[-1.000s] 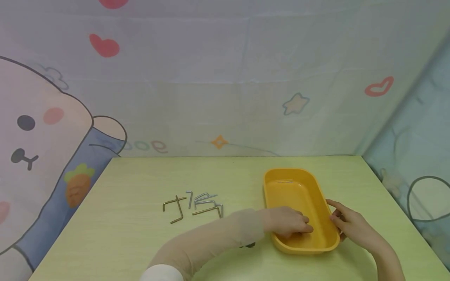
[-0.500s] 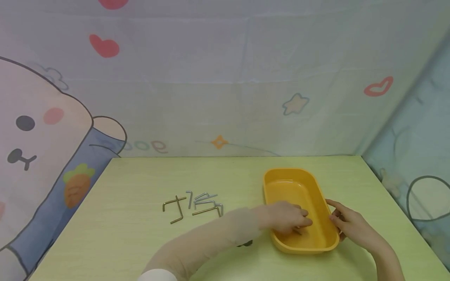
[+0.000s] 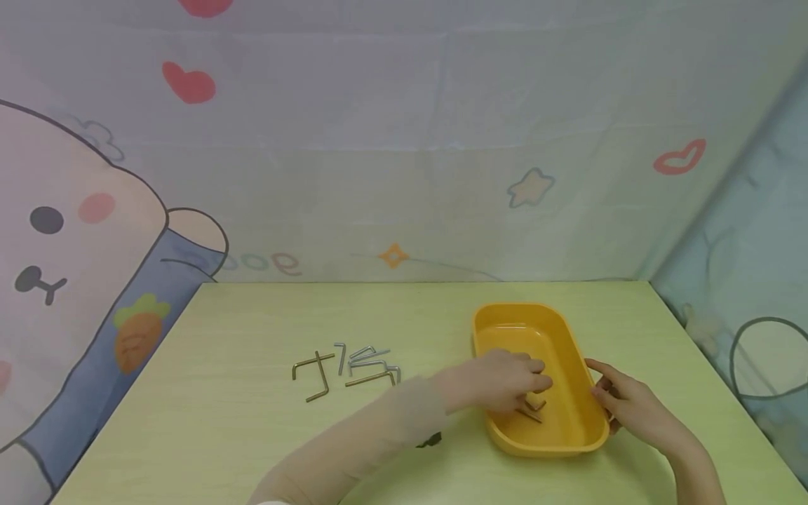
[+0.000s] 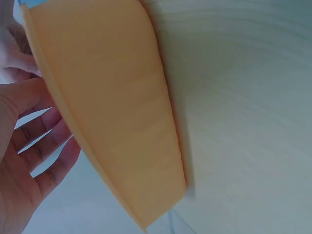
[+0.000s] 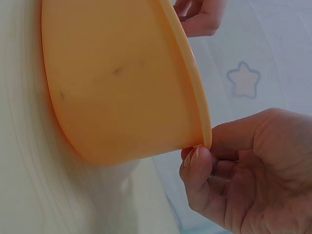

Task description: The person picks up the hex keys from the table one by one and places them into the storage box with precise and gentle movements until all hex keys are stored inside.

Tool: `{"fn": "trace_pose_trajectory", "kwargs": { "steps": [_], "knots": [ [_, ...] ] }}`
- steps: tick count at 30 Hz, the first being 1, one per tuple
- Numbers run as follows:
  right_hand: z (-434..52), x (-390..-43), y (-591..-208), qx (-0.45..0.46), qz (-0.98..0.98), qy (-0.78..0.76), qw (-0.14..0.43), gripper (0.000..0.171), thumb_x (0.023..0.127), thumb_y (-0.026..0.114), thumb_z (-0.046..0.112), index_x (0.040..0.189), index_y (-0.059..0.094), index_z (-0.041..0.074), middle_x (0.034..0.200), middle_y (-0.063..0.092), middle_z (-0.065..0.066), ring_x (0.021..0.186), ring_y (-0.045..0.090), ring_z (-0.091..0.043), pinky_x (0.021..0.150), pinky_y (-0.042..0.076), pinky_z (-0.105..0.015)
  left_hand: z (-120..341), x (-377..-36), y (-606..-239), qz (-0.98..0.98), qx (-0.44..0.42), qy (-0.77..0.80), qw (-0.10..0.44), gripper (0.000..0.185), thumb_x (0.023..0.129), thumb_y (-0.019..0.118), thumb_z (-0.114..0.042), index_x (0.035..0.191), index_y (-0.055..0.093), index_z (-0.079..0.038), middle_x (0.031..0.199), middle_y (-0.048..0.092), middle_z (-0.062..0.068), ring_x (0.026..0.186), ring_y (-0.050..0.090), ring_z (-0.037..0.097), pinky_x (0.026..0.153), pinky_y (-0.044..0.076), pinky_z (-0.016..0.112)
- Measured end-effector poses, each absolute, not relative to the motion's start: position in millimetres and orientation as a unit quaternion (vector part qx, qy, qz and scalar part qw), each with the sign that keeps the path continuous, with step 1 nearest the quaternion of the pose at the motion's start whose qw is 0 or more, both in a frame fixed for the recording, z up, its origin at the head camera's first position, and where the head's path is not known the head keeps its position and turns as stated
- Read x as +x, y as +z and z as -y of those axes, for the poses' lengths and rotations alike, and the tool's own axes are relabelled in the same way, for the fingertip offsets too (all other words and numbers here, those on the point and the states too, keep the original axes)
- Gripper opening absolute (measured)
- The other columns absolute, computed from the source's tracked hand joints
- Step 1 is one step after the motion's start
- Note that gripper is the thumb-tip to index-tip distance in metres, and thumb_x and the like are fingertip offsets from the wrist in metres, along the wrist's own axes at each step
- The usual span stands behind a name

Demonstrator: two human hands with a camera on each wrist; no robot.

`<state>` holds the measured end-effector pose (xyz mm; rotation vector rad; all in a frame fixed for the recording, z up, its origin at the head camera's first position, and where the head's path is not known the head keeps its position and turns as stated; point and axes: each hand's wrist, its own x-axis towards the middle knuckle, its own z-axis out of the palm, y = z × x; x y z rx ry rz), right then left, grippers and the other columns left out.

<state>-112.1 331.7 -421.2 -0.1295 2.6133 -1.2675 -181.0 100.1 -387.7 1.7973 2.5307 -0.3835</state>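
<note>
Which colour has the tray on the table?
Orange-yellow tray, shown best in the head view.

Left hand point(image 3: 505, 382) lifted back from tray floor — bronze hex keys point(image 3: 532, 408) now uncovered.

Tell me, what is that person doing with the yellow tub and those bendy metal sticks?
A person works at a pale green table. The right hand pinches the rim of the orange tray. The left hand, fingers relaxed, reaches over the tray, just above a couple of brass-coloured hex keys lying on its floor. More hex keys, silver and brass, lie in a loose bunch on the table, left of the tray.
</note>
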Motion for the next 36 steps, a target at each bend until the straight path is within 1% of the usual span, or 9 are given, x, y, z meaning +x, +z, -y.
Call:
{"fn": "trace_pose_trajectory", "kwargs": {
  "steps": [7, 15, 20, 25, 30, 36],
  "knots": [
    [-332, -113, -422, -0.043, -0.892, -0.434, 0.12, 0.053, 0.102, 0.043, 0.014, 0.147, 0.024, -0.007, 0.095, 0.056, -0.013, 0.062, 0.054, -0.01, 0.055, 0.053, -0.028, -84, -180, -384, -0.808, 0.58, -0.093, -0.047, 0.02, 0.096, 0.055, -0.026, 0.116, 0.058, -0.024, 0.099, 0.056, -0.01, 0.083, 0.052, 0.004, 0.066, 0.04, 0.013],
    [-333, -113, -422, -0.043, -0.892, -0.433, 0.119, 0.053, 0.102, 0.043, 0.014, 0.147, 0.024, -0.007, 0.096, 0.056, -0.014, 0.062, 0.054, -0.01, 0.055, 0.052, -0.028, -66, -178, -382, -0.807, 0.576, -0.061, -0.113, 0.019, 0.092, 0.057, -0.019, 0.11, 0.061, -0.022, 0.091, 0.055, -0.01, 0.076, 0.047, 0.005, 0.063, 0.036, 0.014],
    [-333, -112, -422, -0.045, -0.892, -0.435, 0.117, 0.053, 0.102, 0.043, 0.014, 0.147, 0.024, -0.007, 0.096, 0.056, -0.014, 0.063, 0.055, -0.01, 0.056, 0.053, -0.028, -57, -175, -381, -0.816, 0.563, -0.052, -0.123, 0.019, 0.09, 0.057, -0.019, 0.108, 0.062, -0.023, 0.09, 0.055, -0.011, 0.074, 0.046, 0.005, 0.06, 0.033, 0.014],
    [-333, -112, -423, -0.048, -0.893, -0.431, 0.115, 0.053, 0.102, 0.043, 0.015, 0.147, 0.024, -0.007, 0.096, 0.056, -0.014, 0.064, 0.055, -0.01, 0.056, 0.053, -0.028, -47, -172, -378, -0.822, 0.551, -0.044, -0.136, 0.017, 0.091, 0.058, -0.02, 0.107, 0.063, -0.023, 0.091, 0.056, -0.011, 0.075, 0.047, 0.005, 0.061, 0.036, 0.014],
    [-333, -112, -422, -0.051, -0.895, -0.429, 0.112, 0.053, 0.102, 0.043, 0.015, 0.147, 0.025, -0.007, 0.096, 0.056, -0.013, 0.063, 0.054, -0.009, 0.055, 0.053, -0.028, -36, -169, -378, -0.828, 0.541, -0.033, -0.146, 0.015, 0.09, 0.058, -0.018, 0.104, 0.064, -0.022, 0.087, 0.056, -0.009, 0.074, 0.047, 0.007, 0.062, 0.036, 0.015],
    [-331, -111, -421, -0.05, -0.895, -0.428, 0.114, 0.053, 0.102, 0.043, 0.013, 0.146, 0.025, -0.007, 0.095, 0.055, -0.013, 0.063, 0.054, -0.009, 0.055, 0.053, -0.028, -23, -168, -381, -0.84, 0.519, -0.014, -0.154, 0.018, 0.087, 0.061, -0.016, 0.103, 0.064, -0.021, 0.088, 0.056, -0.008, 0.075, 0.05, 0.006, 0.063, 0.039, 0.015]
  ]
}}
